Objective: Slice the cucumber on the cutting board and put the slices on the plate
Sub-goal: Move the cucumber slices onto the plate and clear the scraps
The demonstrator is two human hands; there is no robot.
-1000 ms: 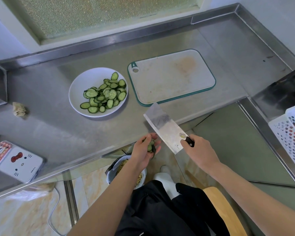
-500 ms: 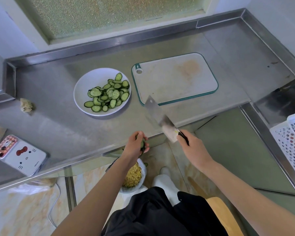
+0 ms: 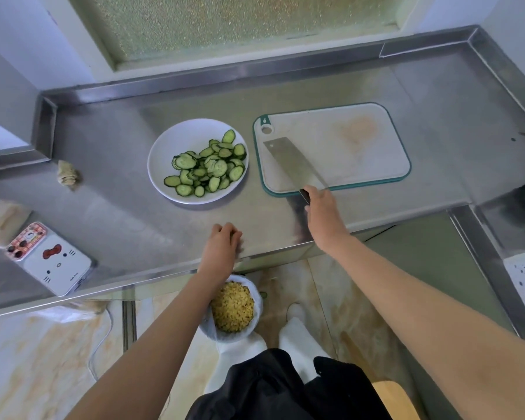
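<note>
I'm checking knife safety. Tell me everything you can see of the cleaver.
The cleaver has a broad rectangular blade of dull grey metal with a small hole near its far corner, and a dark handle mostly hidden in the right hand, which grips it. The blade lies low and nearly flat over the left part of the white cutting board, tip pointing away and left. Whether it touches the board cannot be told. No cucumber shows on it.

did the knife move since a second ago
Yes. The knife went away from the person, from beyond the front edge of the counter to over the cutting board's left part, held by the right hand.
</note>
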